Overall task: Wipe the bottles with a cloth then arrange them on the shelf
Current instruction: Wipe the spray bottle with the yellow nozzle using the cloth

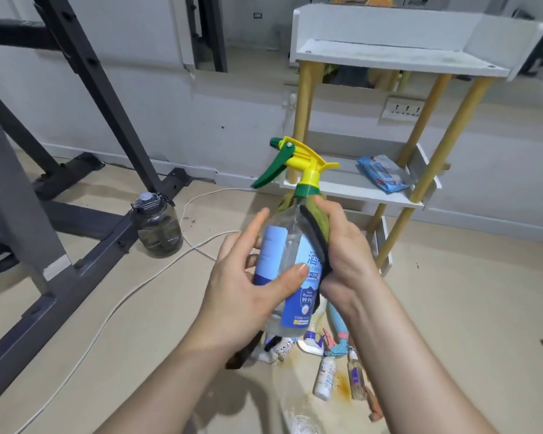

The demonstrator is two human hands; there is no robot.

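Mostly hidden under the right grip (345, 255), the cloth (321, 216) was clamped against the bottle (284, 234), which was held up before the shelf's (389, 54) lower edge. The left grip (248, 286) wrapped the bottle's lower half, thumb across the label. Below the bottle, small bottles (325, 377) lay on the floor, partly covered by both forearms.

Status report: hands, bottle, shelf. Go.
Left hand grips spray bottle. Right hand presses cloth against it. Wipes pack on shelf; small bottles on floor.
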